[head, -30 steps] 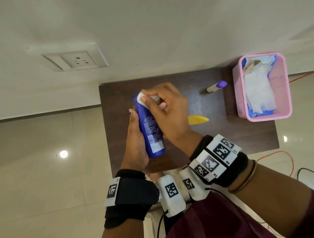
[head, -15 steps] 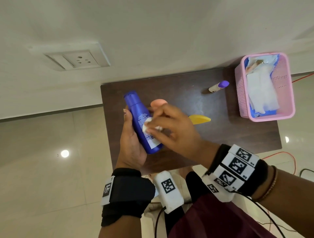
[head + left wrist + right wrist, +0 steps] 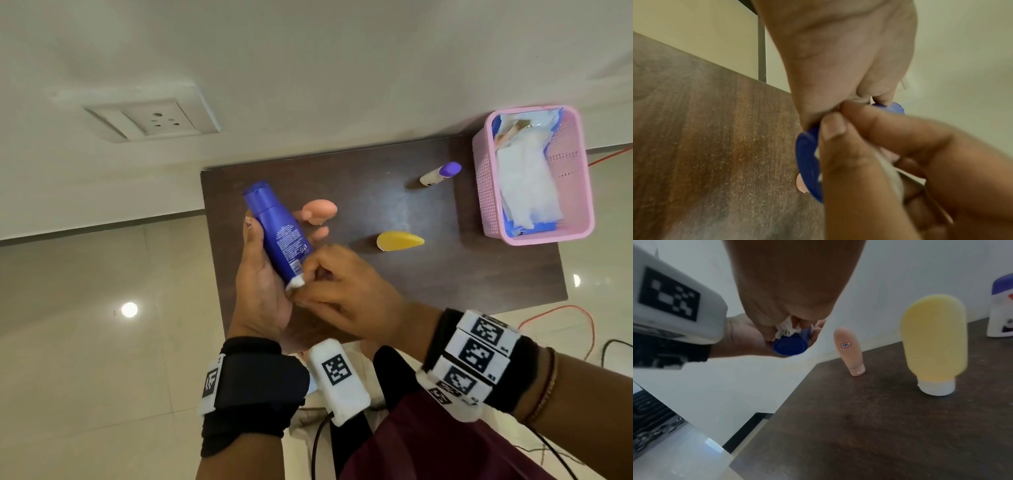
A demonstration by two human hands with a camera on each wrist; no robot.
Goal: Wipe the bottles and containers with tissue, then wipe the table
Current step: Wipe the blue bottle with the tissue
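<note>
A blue bottle point(image 3: 279, 233) is held tilted above the left part of the dark wooden table point(image 3: 428, 270), its cap pointing away from me. My left hand point(image 3: 263, 274) grips its lower body from the left side. My right hand point(image 3: 339, 291) pinches a wad of white tissue point(image 3: 295, 283) against the bottle's base end. The right wrist view shows the tissue point(image 3: 786, 331) pressed on the blue bottle point(image 3: 790, 345) near its round bottom. In the left wrist view the right hand's fingers point(image 3: 869, 146) cover most of the blue bottle point(image 3: 807, 162).
A peach tube point(image 3: 318, 210), a yellow tube point(image 3: 399, 241) and a white bottle with a purple cap point(image 3: 440, 174) stand on the table. A pink basket point(image 3: 579, 212) holding tissues sits at the right edge. A wall runs along the table's far side.
The tissue in my right hand slid down the blue bottle from its cap to its base. My left hand kept its grip on the bottle.
</note>
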